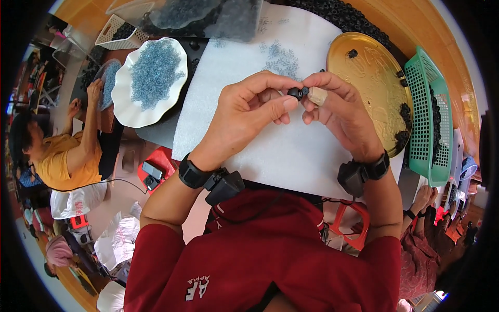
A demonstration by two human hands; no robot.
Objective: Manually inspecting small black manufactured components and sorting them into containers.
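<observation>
My left hand [249, 106] pinches a small black rounded part [295, 93] between thumb and forefinger, above a white sheet [208, 96]. Touching it from the right is a smaller black piece [305, 90], gripped in the fingertips of my right hand [343, 106]. Tan tape wraps the right thumb. The fingers partly cover both pieces, so how they join cannot be made out. Just beyond my hands, small clear bluish pieces [280, 60] lie scattered on the sheet.
Left stands a scalloped white dish [125, 114] of bluish pieces; right, a round gold tray [364, 60] with some black parts and a green basket [422, 130]. A clear plastic container [244, 21] and heaped black parts [338, 15] lie behind. A person in yellow [78, 161] works at left.
</observation>
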